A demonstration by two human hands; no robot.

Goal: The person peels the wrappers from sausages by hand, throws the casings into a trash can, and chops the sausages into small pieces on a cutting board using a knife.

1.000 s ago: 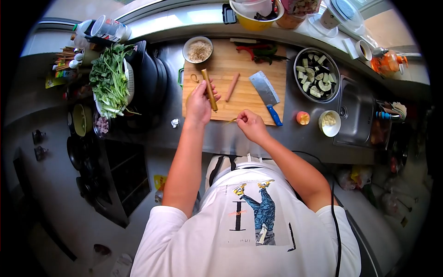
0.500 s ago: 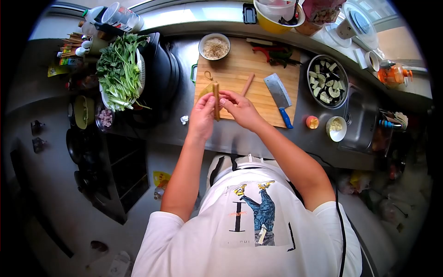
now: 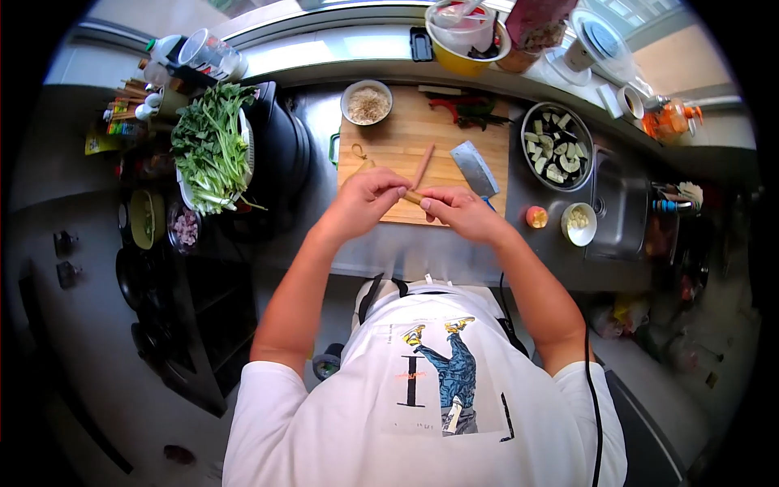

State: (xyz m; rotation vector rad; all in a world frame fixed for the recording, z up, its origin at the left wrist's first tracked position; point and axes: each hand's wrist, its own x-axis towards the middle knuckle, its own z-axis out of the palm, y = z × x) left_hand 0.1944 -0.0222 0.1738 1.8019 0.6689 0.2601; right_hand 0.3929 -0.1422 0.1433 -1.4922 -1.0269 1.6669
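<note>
Between both hands is a thin brown stick-like piece (image 3: 414, 197), pinched at its two ends over the front of the wooden cutting board (image 3: 398, 144). My left hand (image 3: 369, 199) closes its fingers on the left end, and my right hand (image 3: 460, 209) grips the right end. Behind my left hand lies a yellowish-brown item with a loop (image 3: 359, 152), partly hidden. A pinkish-brown stick (image 3: 423, 165) rests on the board just beyond the hands. The cleaver (image 3: 474, 168) lies to the right, its blue handle partly behind my right hand.
A bowl of shredded food (image 3: 367, 103) and peppers (image 3: 471, 110) are at the board's back. To the right are a bowl of cut eggplant (image 3: 557, 146), a small bowl (image 3: 578, 224), a reddish item (image 3: 536, 217) and the sink (image 3: 621, 203). Leafy greens (image 3: 213, 146) stand left.
The brown piece has turned from upright to nearly sideways. My right hand has moved right and down to its other end, and the view has shifted slightly.
</note>
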